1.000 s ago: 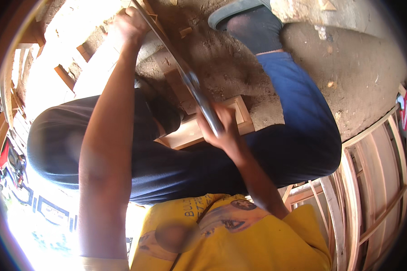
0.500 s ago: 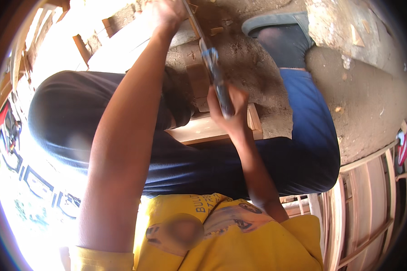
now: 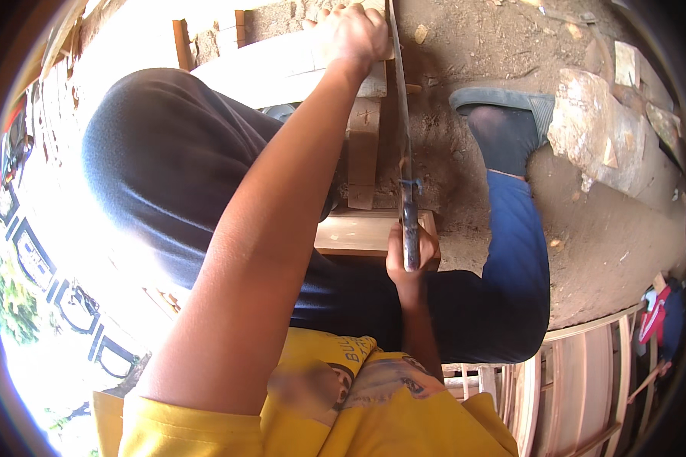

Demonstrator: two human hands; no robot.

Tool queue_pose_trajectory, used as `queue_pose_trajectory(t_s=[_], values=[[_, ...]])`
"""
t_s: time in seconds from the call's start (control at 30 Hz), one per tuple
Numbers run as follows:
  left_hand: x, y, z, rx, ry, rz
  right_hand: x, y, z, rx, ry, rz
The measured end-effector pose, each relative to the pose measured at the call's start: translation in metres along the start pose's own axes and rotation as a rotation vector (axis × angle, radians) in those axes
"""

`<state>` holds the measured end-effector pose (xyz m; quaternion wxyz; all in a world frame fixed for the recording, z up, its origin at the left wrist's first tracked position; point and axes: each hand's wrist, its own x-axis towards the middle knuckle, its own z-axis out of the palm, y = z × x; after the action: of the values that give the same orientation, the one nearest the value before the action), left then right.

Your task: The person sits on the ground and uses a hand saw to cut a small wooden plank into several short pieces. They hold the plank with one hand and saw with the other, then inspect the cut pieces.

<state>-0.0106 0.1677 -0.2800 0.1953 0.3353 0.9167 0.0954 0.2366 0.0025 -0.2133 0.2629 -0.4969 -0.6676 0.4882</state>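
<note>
My right hand (image 3: 421, 251) is closed around the dark handle of a handsaw (image 3: 402, 114), a blue tie near the handle's front. Its long thin blade shows nearly edge-on and reaches away to the top of the view. Beside the far part of the blade, my left hand (image 3: 351, 36) presses down with bent fingers on a pale wooden board (image 3: 274, 68), which is washed out by glare. The board's right end lies close to the blade; whether the teeth touch it I cannot tell. A wooden block (image 3: 363, 164) extends toward me below that end.
A shallow wooden piece like a box (image 3: 358, 231) lies between my legs. My shod foot (image 3: 503, 103) rests on the dirt floor to the right, near a rough log (image 3: 594, 126). Slatted wooden frames (image 3: 572, 388) stand at lower right. Wood scraps stick up at far left.
The saw and my right hand have come back toward me and slightly right, the blade now straighter. My left hand appears further right, and the whole view has shifted.
</note>
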Motion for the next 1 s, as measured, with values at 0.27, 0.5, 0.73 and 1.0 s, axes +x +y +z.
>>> queue_pose_trajectory(t_s=[0.27, 0.5, 0.73, 1.0], values=[[0.001, -0.010, 0.011, 0.045, 0.087, 0.013, 0.013, -0.001, 0.010, 0.048, -0.009, 0.101], [0.003, -0.005, 0.003, 0.057, 0.004, -0.027, 0.066, -0.019, 0.019, 0.100, -0.081, 0.241], [0.001, -0.008, 0.003, -0.001, 0.026, -0.014, 0.012, 0.010, 0.009, -0.030, -0.088, -0.016], [-0.002, -0.001, 0.006, 0.066, 0.131, 0.009, 0.004, 0.002, 0.013, 0.047, 0.029, -0.065]])
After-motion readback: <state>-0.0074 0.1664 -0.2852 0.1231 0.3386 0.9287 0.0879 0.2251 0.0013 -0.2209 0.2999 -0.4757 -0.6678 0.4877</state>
